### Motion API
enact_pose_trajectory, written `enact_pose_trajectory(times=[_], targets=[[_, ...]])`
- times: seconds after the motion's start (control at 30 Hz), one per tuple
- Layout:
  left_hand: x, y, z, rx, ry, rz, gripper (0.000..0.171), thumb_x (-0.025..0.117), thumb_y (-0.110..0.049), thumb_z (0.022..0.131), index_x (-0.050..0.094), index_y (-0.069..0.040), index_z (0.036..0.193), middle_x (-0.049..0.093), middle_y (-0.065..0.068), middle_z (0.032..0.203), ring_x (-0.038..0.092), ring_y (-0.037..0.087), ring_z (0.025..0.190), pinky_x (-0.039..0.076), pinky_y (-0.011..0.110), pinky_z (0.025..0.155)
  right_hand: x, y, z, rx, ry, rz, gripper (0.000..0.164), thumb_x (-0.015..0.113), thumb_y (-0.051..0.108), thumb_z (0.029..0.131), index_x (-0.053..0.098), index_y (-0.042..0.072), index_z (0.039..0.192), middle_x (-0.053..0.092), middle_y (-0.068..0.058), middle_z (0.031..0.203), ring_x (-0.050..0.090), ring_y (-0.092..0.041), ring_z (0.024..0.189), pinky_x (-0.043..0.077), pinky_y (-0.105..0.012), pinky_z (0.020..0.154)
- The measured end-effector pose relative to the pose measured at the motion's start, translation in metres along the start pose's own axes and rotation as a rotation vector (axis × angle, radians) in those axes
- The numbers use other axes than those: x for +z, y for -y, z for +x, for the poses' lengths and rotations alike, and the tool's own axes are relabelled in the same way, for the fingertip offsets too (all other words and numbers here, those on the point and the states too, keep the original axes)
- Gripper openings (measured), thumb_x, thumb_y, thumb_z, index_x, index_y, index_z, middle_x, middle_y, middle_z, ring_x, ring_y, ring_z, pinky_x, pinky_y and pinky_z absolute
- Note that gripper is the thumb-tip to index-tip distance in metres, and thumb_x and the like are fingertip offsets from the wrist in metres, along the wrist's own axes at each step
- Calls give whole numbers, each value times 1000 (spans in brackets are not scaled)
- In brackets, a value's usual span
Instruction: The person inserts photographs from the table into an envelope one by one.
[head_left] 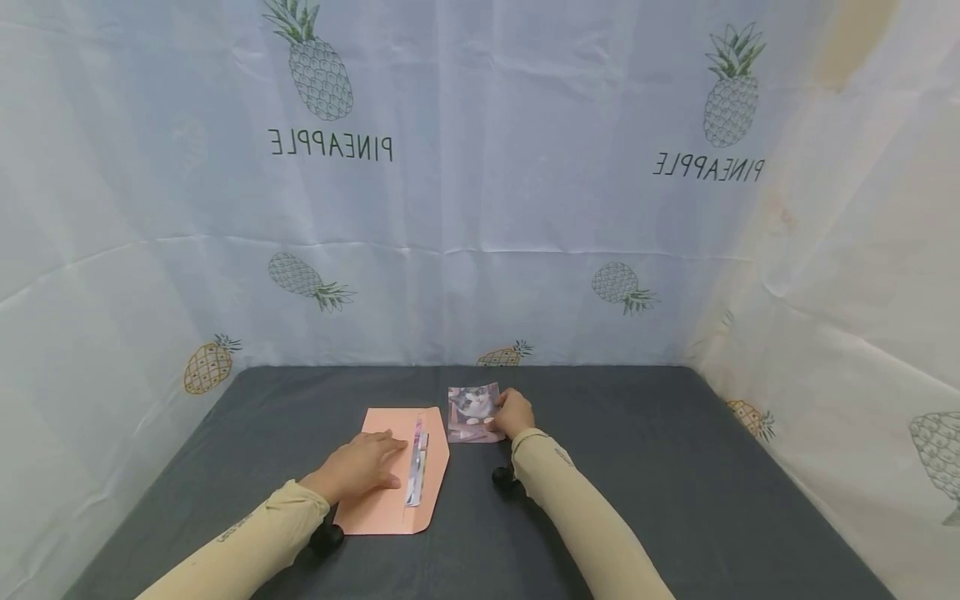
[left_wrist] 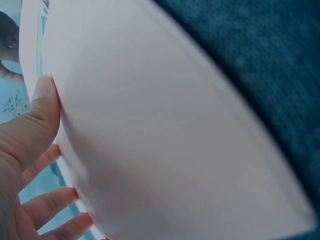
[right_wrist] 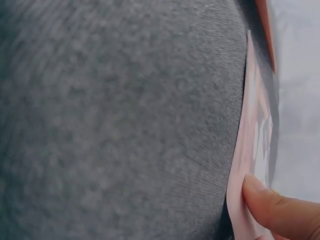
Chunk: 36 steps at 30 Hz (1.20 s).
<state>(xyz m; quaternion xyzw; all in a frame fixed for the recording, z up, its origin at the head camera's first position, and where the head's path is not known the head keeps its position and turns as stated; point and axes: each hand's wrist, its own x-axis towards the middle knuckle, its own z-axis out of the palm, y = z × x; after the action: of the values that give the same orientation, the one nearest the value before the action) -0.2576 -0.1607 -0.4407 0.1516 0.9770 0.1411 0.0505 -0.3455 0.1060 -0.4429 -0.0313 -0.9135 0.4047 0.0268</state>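
Note:
A salmon-pink envelope [head_left: 378, 515] lies on the dark tabletop with its pointed flap opened out to the right. Printed picture cards [head_left: 416, 473] poke out at its opening. My left hand [head_left: 358, 467] rests on the envelope with spread fingers; in the left wrist view its fingertips touch the envelope's pale surface [left_wrist: 160, 130]. Just right of the flap's upper end is a square picture card [head_left: 469, 408] showing a grey-and-white cat. My right hand [head_left: 515, 414] pinches this card by its right edge. In the right wrist view the thumb [right_wrist: 280, 212] presses on the card's near end.
A dark cloth [head_left: 637, 483] covers the table. White curtains [head_left: 465, 183] with pineapple prints hang behind it and along both sides. Each wrist carries a small black camera, the left one [head_left: 327, 540] close to the envelope's lower left corner.

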Motion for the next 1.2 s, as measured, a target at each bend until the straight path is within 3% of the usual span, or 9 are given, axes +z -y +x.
enact_pose_trajectory(times=[0.23,0.37,0.53,0.77,1.2], targets=[[0,-1,-1,3,5,-7,63,78,-37,78,59,-14,134,48,18,145,41,43,134,37,63,101,-9,-8,0,26,54,179,34,80,-2,72,66,1,103,63,-13,90,51,-21,69,45,-31,62],[1,-1,0,6,-2,-1,64,78,-37,77,59,-14,133,48,17,145,42,42,133,38,62,102,-19,-7,-1,55,90,317,34,76,-4,76,64,-2,109,63,-14,87,54,-18,67,47,-28,59],[0,0,-1,21,-15,3,62,78,-37,78,60,-13,132,49,18,144,43,43,132,39,62,101,-33,-7,-7,69,106,435,37,72,-7,80,61,-3,115,63,-19,102,60,-17,72,54,-30,62],[-1,1,-2,21,-17,1,63,78,-38,78,60,-13,132,49,18,144,43,43,132,38,62,101,-45,-12,-21,80,122,453,39,73,1,83,61,2,120,59,-23,120,61,-17,75,55,-31,63],[-2,-1,-1,23,-18,14,63,79,-38,77,60,-12,132,49,19,143,43,43,133,39,61,102,-44,-12,-53,-1,188,431,38,76,4,81,61,2,116,59,-18,108,58,-17,71,55,-31,62]])
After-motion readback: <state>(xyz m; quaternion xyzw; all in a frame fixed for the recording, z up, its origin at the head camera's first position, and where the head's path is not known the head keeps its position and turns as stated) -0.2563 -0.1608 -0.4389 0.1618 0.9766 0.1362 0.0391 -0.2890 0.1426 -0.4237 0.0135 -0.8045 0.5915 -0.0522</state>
